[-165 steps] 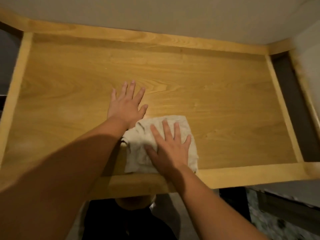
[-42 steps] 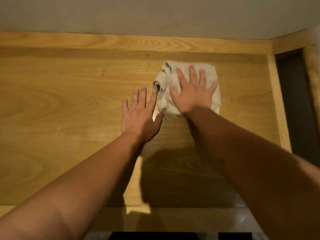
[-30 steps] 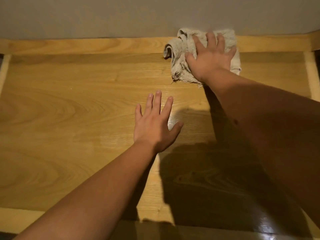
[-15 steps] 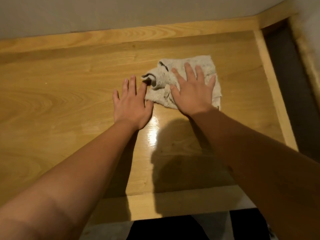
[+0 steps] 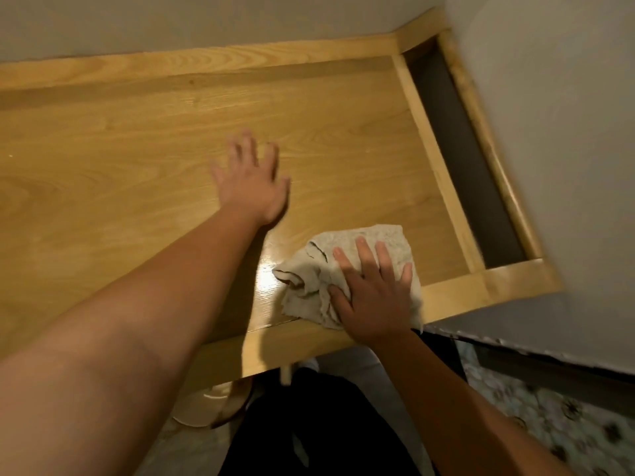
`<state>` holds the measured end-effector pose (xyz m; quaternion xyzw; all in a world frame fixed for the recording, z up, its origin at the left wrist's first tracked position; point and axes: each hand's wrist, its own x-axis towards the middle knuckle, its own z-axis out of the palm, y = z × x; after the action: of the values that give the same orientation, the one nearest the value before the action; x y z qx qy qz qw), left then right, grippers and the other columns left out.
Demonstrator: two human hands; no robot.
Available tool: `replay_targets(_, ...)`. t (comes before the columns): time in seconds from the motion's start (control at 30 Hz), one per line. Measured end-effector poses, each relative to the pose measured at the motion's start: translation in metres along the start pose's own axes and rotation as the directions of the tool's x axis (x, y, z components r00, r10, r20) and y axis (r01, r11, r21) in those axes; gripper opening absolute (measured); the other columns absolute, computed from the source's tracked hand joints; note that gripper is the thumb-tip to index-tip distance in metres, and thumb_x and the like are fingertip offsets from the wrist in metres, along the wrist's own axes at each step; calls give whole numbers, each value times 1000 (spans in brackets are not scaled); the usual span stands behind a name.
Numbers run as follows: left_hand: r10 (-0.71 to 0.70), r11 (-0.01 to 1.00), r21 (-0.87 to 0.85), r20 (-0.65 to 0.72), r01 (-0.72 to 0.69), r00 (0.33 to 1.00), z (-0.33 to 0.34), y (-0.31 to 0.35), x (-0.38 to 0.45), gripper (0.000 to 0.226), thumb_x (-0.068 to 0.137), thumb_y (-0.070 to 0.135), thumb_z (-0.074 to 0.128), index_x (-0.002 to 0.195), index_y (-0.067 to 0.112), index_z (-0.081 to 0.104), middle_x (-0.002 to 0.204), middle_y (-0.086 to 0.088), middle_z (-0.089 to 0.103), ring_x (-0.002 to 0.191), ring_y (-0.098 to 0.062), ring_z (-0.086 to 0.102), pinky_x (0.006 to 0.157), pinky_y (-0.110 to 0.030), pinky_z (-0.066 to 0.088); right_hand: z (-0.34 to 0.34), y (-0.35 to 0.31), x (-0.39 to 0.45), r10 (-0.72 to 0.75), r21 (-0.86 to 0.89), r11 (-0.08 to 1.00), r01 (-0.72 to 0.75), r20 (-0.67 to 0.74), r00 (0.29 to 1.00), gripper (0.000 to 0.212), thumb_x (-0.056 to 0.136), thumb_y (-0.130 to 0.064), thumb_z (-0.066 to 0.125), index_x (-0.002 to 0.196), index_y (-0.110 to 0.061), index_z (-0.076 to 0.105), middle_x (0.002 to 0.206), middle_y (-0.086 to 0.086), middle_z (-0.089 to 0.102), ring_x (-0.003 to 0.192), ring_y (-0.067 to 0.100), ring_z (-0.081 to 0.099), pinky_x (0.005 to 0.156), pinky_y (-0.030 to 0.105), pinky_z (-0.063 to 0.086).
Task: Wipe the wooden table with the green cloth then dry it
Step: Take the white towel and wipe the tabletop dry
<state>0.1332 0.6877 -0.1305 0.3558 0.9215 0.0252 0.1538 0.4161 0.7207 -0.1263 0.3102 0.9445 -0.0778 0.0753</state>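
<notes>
Honey-coloured wood with a broad grain makes up the table (image 5: 120, 159), which is bordered by a paler raised rim on the far, right and near sides. A pale, crumpled cloth (image 5: 343, 266) is pressed flat under the right hand (image 5: 374, 304), whose fingers are spread wide over it rather than closed around it; cloth and hand are set at the near rim, with the heel of the hand over the rim's edge. Just left of that hand, a bright glossy patch of light is seen on the wood. The left hand (image 5: 252, 182) is laid open, fingers splayed and blurred, farther out on the bare wood, apart from the cloth and holding nothing. Right of the right hand, a dark recessed strip is seen between the table's side rim and a grey wall. A plain grey wall is met beyond the far rim. Below the near rim, dark clothing and a patterned floor are seen.
</notes>
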Motion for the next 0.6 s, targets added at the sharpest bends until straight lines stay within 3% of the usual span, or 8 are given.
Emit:
replay_targets(0.07, 102, 995, 21, 11, -102, 995, 12, 32, -5, 68, 97, 61, 13, 158, 35, 2, 167, -8, -10, 153, -31, -13, 116, -68, -1, -2, 6, 9, -15, 16, 1000, 14, 18, 1000, 63, 94, -66, 27, 151, -40, 34, 162, 2, 27, 149, 32, 20, 108, 69, 20)
replay_targets(0.17, 80, 997, 21, 4, -80, 997, 23, 35, -6, 67, 96, 61, 8, 158, 36, 1, 168, -4, -8, 153, -26, -13, 117, -65, -2, -10, 25, 53, -14, -23, 1000, 15, 18, 1000, 62, 94, -67, 29, 152, -44, 25, 163, 2, 25, 149, 32, 19, 108, 69, 21)
replay_targets(0.3, 70, 997, 28, -22, -70, 997, 24, 34, -2, 67, 95, 60, 11, 158, 37, 5, 168, -3, -5, 153, -26, -11, 117, -65, 1, -24, 43, 159, 78, -44, 996, -83, -101, 992, 60, 93, -61, 31, 151, -46, 28, 163, 0, 27, 149, 29, 20, 111, 67, 17)
replay_targets(0.43, 69, 998, 15, -39, -68, 997, 27, 35, -1, 65, 98, 62, 16, 157, 37, 7, 168, -3, -5, 153, -26, -10, 116, -64, 2, -31, 55, 267, 36, 22, 999, -36, -6, 999, 65, 89, -70, 20, 151, -52, 9, 166, -5, 10, 152, 28, 4, 111, 68, 2)
replay_targets(0.6, 45, 999, 23, -45, -44, 998, 27, 36, 0, 65, 98, 63, 20, 157, 40, 6, 168, -2, -6, 153, -25, -9, 117, -62, 2, -49, 51, 360, -42, -37, 999, 40, -49, 998, 68, 89, -73, 12, 152, -49, 9, 166, -1, 11, 151, 33, 8, 108, 72, 5)
